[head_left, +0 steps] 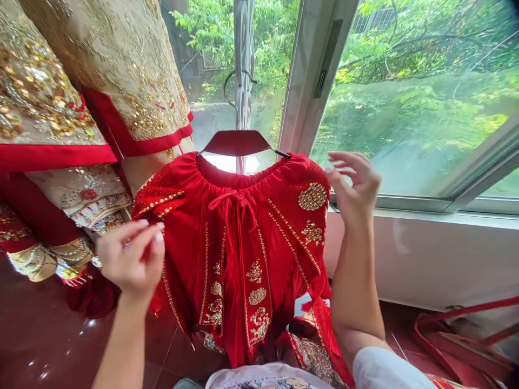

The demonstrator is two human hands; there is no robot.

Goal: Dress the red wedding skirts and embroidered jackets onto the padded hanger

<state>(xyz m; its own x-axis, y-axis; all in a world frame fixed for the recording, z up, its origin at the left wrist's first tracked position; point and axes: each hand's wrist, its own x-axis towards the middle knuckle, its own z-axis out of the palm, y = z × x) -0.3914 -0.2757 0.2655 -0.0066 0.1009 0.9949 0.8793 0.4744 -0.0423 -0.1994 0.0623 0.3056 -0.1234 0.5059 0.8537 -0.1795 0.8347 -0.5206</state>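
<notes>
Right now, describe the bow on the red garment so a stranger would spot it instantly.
Find the window, then the red garment on a hanger in front of it. The bow sits at the centre of its gathered neckline, a plain red tie, unlike the gold-decorated panels below it.

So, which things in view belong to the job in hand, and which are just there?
Seemingly part of the work:
- red garment with gold embroidery
- its tied bow
- the hanger it hangs on
- left hand and right hand, at its sides

Just around it:
- beaded garments on the left
- window behind
- red-edged object at lower right, unclear
</notes>
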